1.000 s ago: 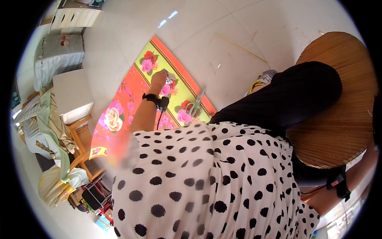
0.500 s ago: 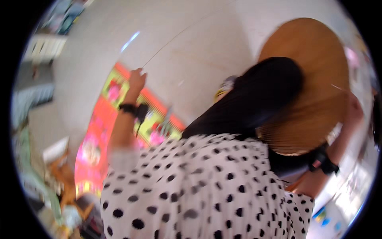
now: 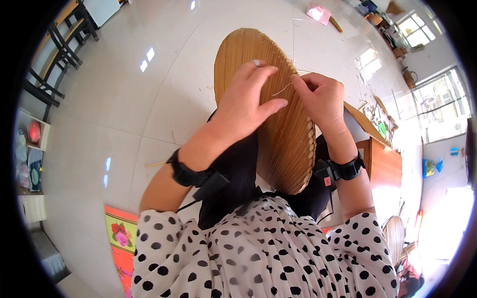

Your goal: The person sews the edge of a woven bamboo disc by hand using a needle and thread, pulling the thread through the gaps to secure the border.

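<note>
A brown ribbed palm-leaf fan stands tilted over my lap between my knees, its right rim bound with pale braided stitches. My right hand is closed at that rim, thumb and forefinger pinched on the edge. A short length of pale thread curves from the pinch across the fan's face; whether the fingertips also grip it is hard to see. Over the fan's face is my left hand, open, thumb and fingers apart with nothing between them. No needle can be made out.
A wooden cabinet stands at right, with leaf scraps beyond it. A flowered mat lies at lower left. Dark-framed benches stand at far left. A pink item lies on the tiled floor ahead.
My left hand has come back from far out at the left to the fan. The view has swung right, and my right hand now pinches the rim. The fan now appears narrower, nearer the middle.
</note>
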The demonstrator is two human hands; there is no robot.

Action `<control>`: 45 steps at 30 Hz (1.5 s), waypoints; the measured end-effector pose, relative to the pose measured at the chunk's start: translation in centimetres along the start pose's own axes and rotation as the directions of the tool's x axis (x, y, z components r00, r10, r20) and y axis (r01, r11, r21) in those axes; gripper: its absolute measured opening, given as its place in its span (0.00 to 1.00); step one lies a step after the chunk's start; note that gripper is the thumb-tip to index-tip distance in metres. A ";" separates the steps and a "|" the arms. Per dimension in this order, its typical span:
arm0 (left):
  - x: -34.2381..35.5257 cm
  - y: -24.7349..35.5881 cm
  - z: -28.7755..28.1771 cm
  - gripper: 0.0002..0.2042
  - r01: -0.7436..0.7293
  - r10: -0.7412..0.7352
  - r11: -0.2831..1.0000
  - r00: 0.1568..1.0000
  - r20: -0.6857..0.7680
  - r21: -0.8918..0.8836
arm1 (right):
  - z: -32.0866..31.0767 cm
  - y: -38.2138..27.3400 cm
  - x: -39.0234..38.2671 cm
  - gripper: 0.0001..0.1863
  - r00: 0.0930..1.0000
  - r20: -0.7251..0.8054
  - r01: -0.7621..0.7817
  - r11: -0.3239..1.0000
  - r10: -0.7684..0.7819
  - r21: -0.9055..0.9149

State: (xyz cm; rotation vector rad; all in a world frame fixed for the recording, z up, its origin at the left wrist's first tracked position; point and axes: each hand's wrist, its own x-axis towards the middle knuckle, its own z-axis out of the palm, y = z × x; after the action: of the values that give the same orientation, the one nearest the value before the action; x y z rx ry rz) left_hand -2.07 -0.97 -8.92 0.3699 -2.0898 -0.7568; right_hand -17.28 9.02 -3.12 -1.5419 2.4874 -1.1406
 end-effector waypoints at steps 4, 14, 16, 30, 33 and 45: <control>0.9 0.6 2.1 0.13 0.057 -0.060 0.996 0.997 -0.038 -0.072 | -0.3 -0.1 0.0 0.14 1.000 0.014 -0.001 0.999 0.000 0.033; 0.0 0.9 0.6 0.02 0.126 -0.237 0.779 0.966 -0.102 -0.615 | 0.2 -0.3 -0.4 0.14 0.998 -0.047 0.045 0.994 -0.040 0.096; -0.2 1.2 1.3 0.02 0.116 -0.260 0.674 0.961 -0.088 -0.729 | 0.4 -0.1 -0.1 0.14 0.996 -0.070 0.062 0.991 -0.053 0.119; 1.9 0.4 1.0 0.03 0.203 -0.272 0.686 0.962 0.013 -0.699 | 0.1 0.6 0.3 0.15 0.985 -0.069 0.161 0.987 -0.159 0.026; 2.2 0.4 1.4 0.04 0.216 -0.290 0.680 0.957 0.014 -0.700 | -0.1 0.9 0.4 0.16 0.987 -0.043 0.155 0.986 -0.153 0.059; 1.7 0.6 2.6 0.03 0.204 -0.385 0.521 0.923 -0.014 -0.829 | -0.7 1.8 0.0 0.15 0.992 0.028 0.116 0.960 -0.127 0.254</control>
State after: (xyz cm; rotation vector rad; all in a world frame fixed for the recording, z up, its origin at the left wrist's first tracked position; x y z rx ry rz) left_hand -5.21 -0.36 -8.59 0.2526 -1.2709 -1.7287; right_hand -18.93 9.84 -3.64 -1.6436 2.1451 -1.3616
